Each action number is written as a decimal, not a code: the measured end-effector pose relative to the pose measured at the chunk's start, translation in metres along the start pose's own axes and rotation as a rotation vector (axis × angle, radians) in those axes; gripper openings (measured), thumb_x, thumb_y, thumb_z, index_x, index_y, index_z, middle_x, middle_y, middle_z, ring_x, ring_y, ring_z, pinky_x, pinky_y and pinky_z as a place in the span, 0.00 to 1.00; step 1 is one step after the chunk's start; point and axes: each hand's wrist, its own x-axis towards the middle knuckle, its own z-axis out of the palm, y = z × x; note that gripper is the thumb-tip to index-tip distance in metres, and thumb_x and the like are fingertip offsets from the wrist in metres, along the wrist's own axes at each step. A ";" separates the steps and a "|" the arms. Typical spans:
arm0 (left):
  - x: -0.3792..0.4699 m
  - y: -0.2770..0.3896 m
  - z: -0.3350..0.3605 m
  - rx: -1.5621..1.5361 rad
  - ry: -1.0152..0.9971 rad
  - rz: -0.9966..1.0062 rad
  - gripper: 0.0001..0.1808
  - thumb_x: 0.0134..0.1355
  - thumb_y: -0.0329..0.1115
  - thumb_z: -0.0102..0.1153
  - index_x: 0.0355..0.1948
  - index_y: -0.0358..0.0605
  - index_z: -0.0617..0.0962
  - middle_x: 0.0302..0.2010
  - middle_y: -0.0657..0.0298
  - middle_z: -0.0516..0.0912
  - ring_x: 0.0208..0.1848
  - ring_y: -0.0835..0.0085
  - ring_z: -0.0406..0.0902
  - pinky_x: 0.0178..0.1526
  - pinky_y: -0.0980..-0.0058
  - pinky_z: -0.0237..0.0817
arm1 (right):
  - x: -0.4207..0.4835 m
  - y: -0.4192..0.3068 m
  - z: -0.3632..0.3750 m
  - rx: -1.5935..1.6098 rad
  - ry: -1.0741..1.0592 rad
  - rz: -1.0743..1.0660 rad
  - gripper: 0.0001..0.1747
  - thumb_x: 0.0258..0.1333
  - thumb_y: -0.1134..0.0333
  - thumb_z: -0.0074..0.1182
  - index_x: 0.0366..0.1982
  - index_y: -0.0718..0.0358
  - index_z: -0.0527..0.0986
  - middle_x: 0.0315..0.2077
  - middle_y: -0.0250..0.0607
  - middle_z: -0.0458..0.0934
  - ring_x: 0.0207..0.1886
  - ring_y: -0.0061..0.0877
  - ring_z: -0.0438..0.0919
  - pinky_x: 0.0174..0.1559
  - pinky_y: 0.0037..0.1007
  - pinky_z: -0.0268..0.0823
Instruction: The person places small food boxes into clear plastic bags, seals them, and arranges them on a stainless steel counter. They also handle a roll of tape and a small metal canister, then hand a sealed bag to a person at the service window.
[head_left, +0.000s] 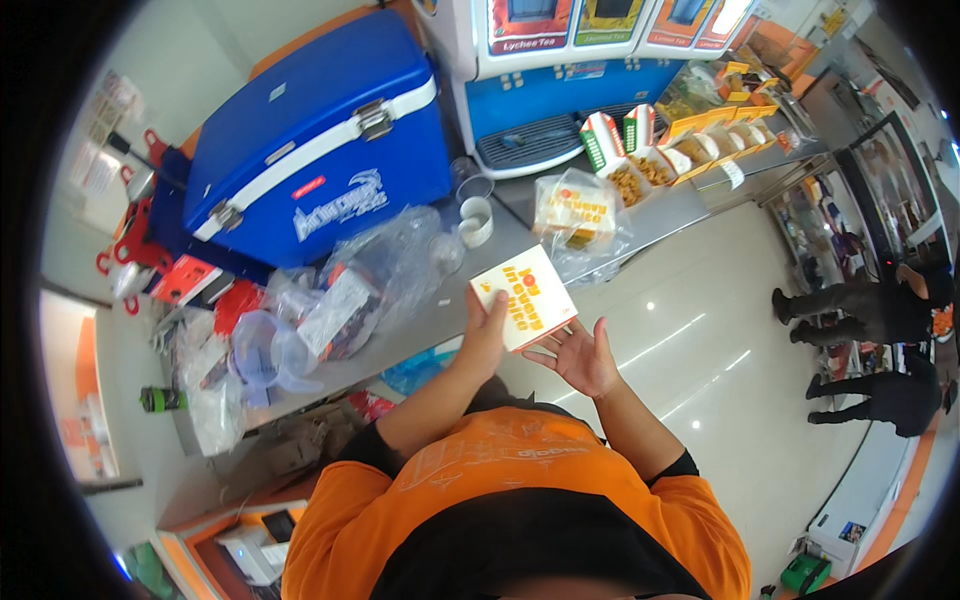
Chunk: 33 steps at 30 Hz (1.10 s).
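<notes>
A closed white cardboard food box (523, 298) with printed lettering on its lid and an orange lower side is held in front of me, over the counter's edge. My left hand (484, 330) grips its left side, the thumb lying on the lid. Palm up, my right hand (581, 358) has its fingers spread at the box's lower right corner; the fingertips reach its edge or just under it. Beyond the box, a similar printed box (576, 206) lies in a clear plastic bag on the steel counter (442, 304).
A blue cooler box (330, 142) and a drink dispenser (555, 97) stand at the back. Plastic bags (397, 247), a clear jug (266, 352) and cups (475, 223) crowd the left counter. Open food cartons (637, 176) line the right. Two people (877, 307) stand beyond the tiled floor (675, 337).
</notes>
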 end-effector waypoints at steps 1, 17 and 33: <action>0.016 -0.007 0.014 -0.048 0.011 0.005 0.31 0.76 0.39 0.50 0.70 0.44 0.50 0.61 0.55 0.69 0.60 0.71 0.73 0.57 0.71 0.72 | 0.005 -0.009 0.006 -0.080 0.039 -0.110 0.48 0.64 0.33 0.50 0.73 0.56 0.55 0.66 0.43 0.69 0.67 0.36 0.70 0.66 0.46 0.65; 0.125 -0.010 0.043 -0.173 -0.646 -0.255 0.41 0.66 0.36 0.62 0.75 0.41 0.58 0.71 0.59 0.68 0.73 0.67 0.61 0.73 0.63 0.50 | 0.070 -0.157 -0.051 -0.046 0.432 -0.023 0.33 0.73 0.56 0.47 0.70 0.66 0.55 0.62 0.51 0.71 0.60 0.40 0.77 0.60 0.44 0.73; 0.172 -0.061 0.038 1.359 0.329 0.560 0.16 0.55 0.31 0.63 0.44 0.43 0.75 0.43 0.54 0.75 0.46 0.56 0.74 0.48 0.60 0.64 | 0.141 -0.193 -0.096 -0.250 0.361 0.378 0.27 0.71 0.62 0.45 0.64 0.70 0.63 0.58 0.50 0.76 0.59 0.38 0.78 0.60 0.41 0.73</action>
